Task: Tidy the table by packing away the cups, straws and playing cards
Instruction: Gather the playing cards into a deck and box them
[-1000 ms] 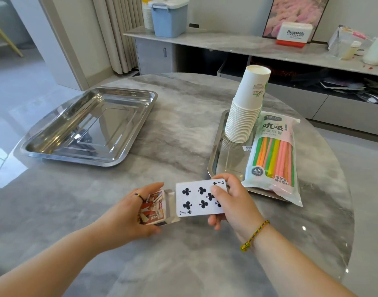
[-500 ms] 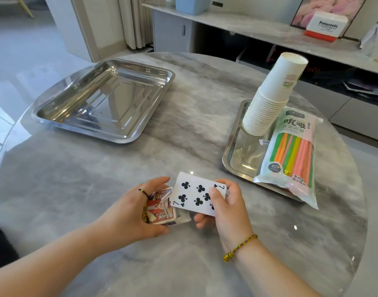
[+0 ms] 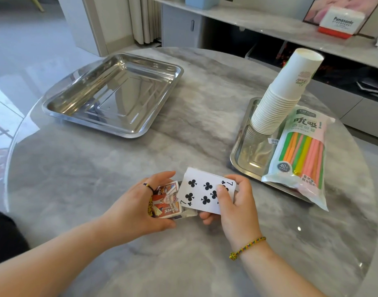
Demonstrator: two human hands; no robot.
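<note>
While cups (image 3: 280, 97) and straws (image 3: 301, 153) are already trayed beyond the right hand (image 3: 233, 202), cards (image 3: 205, 189) pinched there are half-fed into the box (image 3: 166, 200) clasped by the left hand (image 3: 138, 202); boxing unfinished.

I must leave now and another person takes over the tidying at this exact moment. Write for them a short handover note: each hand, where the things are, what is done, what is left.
Left hand: holds the card box, its opening towards the right.
Right hand: grip closed on the deck of cards, seven of clubs on top, its left end at the box opening; how far it is in cannot be seen.
Stack of cups and pack of straws: on the right tray.
Left tray: holds nothing.
Done: cups and straws on a tray.
Left: push the deck fully into the box, close it, put it away.
</note>
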